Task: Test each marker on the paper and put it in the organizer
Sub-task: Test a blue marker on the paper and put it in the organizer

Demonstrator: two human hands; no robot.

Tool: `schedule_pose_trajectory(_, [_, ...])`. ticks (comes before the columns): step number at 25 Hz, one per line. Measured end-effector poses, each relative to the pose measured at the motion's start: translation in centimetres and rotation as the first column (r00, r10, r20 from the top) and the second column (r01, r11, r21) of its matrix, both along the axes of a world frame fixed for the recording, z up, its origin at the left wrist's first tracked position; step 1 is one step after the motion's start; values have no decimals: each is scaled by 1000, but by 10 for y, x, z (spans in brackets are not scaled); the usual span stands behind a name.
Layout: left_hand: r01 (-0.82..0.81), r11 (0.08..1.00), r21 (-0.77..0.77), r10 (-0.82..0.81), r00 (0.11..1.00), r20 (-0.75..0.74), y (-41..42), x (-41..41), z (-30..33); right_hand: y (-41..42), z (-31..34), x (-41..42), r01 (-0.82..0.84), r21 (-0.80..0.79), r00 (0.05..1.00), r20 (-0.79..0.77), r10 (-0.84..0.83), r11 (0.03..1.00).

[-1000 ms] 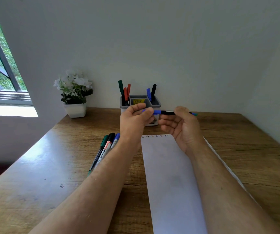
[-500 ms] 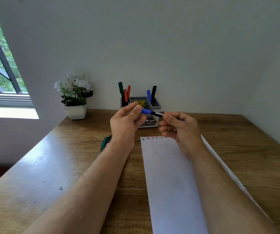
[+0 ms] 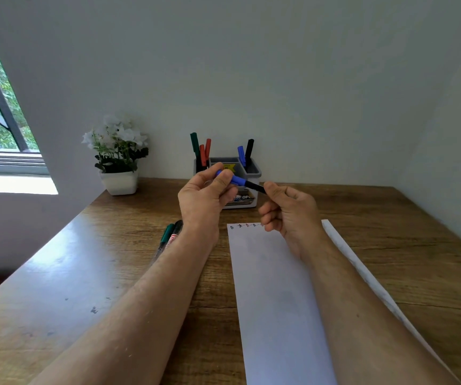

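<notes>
While I am watching from the head view, these are the lines I am logging:

Left hand: my left hand [image 3: 205,194] is pinching the blue cap [image 3: 230,178] between thumb and curled fingers, just left of the frame's centre.

Right hand: my right hand [image 3: 290,209] is curling its fingers round the marker [image 3: 254,186] barrel, right of centre; most of the barrel is hidden in the fist.

What is changing: a second ago the marker was lying level between both hands; now it is tilting, cap end higher and further left, and the two hands are spreading apart — I am reading this as the cap being pulled off, though I cannot tell whether it is already free.

Where the marker is: it is being held in the air in front of the organizer [image 3: 247,169], above the far end of the paper [image 3: 276,301].

Paper: it is lying lengthwise in the lower centre, a row of small coloured test marks [image 3: 244,225] along its top edge.

Organizer: it is standing against the wall at mid-frame, already holding green, red, blue and black markers.

Untested markers [image 3: 169,236]: they are lying on the table [image 3: 57,287] left of the paper, partly hidden by my left forearm.

Meaning for the task: this marker is about to be tested — uncapping comes first, then a scribble beside the existing marks.
</notes>
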State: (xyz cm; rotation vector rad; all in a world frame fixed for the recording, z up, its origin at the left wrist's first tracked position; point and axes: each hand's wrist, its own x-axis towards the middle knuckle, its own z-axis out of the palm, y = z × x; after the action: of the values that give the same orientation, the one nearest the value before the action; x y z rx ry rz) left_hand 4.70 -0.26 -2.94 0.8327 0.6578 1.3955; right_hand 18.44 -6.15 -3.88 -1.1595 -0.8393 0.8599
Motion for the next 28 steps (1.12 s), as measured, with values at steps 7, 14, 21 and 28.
schedule_pose_trajectory(7, [-15, 995, 96, 20, 999, -49, -9, 11, 4, 9, -3, -11, 20, 12, 1000, -22, -20, 1000])
schedule_pose_trajectory(14, [-179, 773, 608, 488, 781, -391, 9, -3, 33, 9, -5, -8, 312, -31, 943, 131, -306, 949])
schedule_pose_trajectory(21, [-229, 717, 658, 643, 582, -498, 53, -14, 75, 13, -6, -6, 326, -38, 936, 152, -317, 945])
schedule_pose_trajectory(28, [-54, 806, 589, 564, 369, -738, 74, -12, 55, 15, -7, -5, 347, -42, 927, 166, -335, 937])
